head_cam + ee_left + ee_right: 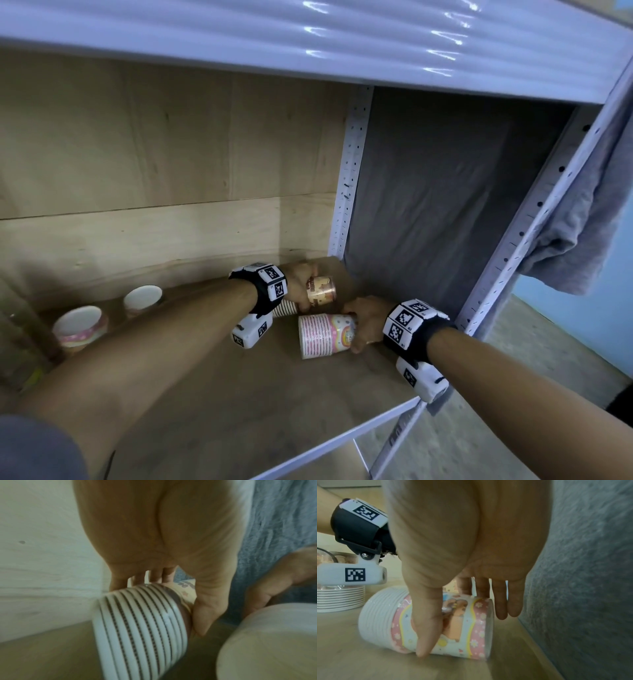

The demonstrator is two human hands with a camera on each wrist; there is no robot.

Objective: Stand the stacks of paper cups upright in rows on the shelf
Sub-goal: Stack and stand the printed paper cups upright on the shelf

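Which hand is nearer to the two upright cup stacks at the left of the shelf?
Left. The left hand grips a lying cup stack nearer the upright stacks; the right hand is farther right.

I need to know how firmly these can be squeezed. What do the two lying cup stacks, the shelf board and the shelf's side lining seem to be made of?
Cup stack in the right hand: apparently printed paper, with thin white rolled rims; glints suggest clear film wrap.
Cup stack in the left hand: same look, ribbed white rims.
Shelf board: matte brown, probably fibreboard or plywood.
Side lining: grey, wrinkled, likely cloth.

black wristbands (409, 337), white tagged cameras (250, 332); grey sleeve (37, 448)
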